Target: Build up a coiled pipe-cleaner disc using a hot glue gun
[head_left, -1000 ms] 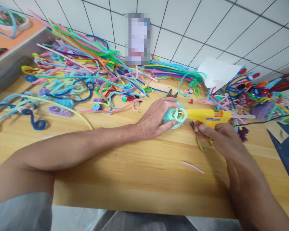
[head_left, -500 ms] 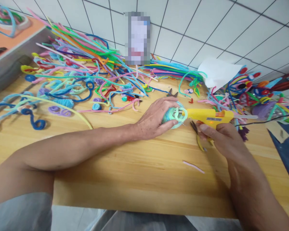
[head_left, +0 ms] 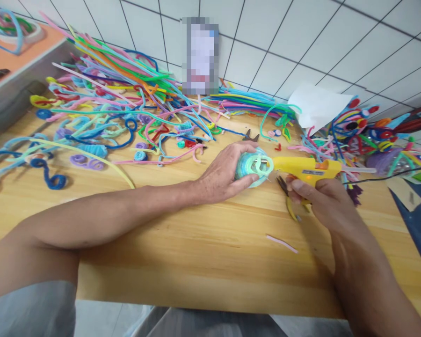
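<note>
My left hand is closed around a rounded piece of coiled pipe cleaners in blue and mint green, with a ring-like open end facing right. In my right hand is a yellow glue gun, its nozzle pointing left at the ring of the coiled piece. I cannot tell whether the tip touches it. A clear glue stick sticks out of the gun's back. Pliers with yellow handles lie on the table just below the gun, partly behind my right hand.
Loose pipe cleaners cover the table's back left. Another pair of pliers lies beyond my left hand. A phone, blurred, stands against the tiled wall. A short pink piece lies in front. A black cord runs off right.
My left fingers have shifted slightly on the coiled piece, so more of its blue side shows. The glue gun stays almost where it was, with its nozzle at the ring.
</note>
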Available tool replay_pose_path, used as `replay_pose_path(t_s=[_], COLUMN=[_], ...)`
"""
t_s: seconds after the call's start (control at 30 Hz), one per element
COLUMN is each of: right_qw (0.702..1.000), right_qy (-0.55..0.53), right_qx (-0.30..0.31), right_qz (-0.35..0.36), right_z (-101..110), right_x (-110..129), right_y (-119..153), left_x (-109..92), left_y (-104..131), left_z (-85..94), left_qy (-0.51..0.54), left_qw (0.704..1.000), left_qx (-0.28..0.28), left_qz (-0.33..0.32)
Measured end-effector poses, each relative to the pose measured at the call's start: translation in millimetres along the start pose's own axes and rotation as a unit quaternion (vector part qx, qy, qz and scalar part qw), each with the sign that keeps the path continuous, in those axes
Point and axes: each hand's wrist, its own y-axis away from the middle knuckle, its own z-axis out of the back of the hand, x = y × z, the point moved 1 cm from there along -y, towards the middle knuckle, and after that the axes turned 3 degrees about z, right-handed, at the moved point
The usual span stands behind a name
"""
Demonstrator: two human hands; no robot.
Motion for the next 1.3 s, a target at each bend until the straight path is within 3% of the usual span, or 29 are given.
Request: replay_pose_path(t_s=[1.3], right_qw=[0.999], right_qy=[0.046], right_qx=[-0.004], right_qz=[-0.028], right_z=[-2.1], right_x=[8.7], right_y=[-1.1], left_x=[-6.4], left_y=[-1.5], left_z=[2.6], left_qy=[-0.002], left_qw=[1.000], left_qx=[0.004], left_qz=[0.009])
